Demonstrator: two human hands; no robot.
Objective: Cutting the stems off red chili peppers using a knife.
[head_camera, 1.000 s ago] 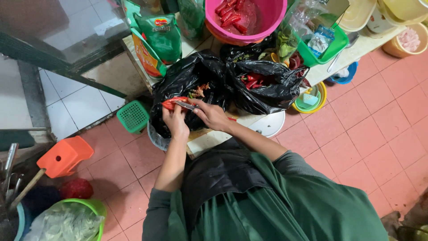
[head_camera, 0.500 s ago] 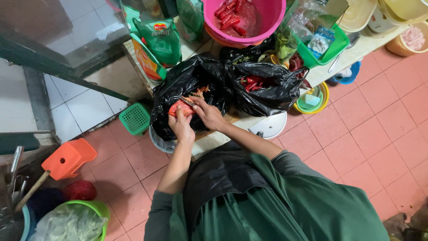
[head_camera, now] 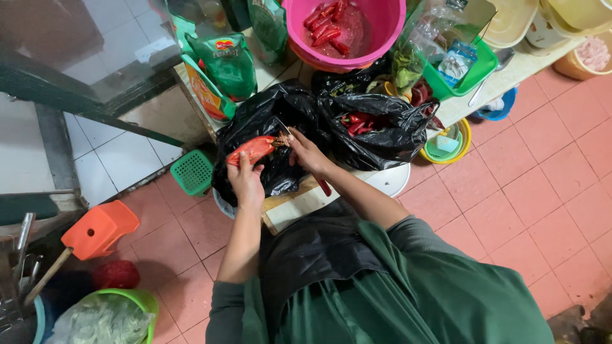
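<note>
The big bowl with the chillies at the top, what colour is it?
Pink; the bowl shows in the head view.

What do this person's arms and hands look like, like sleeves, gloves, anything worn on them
Both hands are bare: no gloves on the left hand or the right hand, and no rings, watch or bracelets that I can make out. The forearms are uncovered. Dark grey-green sleeves are pushed up to about the elbows, matching the green top, with a black apron over the front.

The pink basin (head_camera: 376,38) of red chillies is cut off by the top edge. The black bag (head_camera: 268,127) hides most of the wooden board (head_camera: 299,204) beneath it. The right hand (head_camera: 307,151) covers whatever its fingers (head_camera: 294,141) grip beside the bag.
</note>
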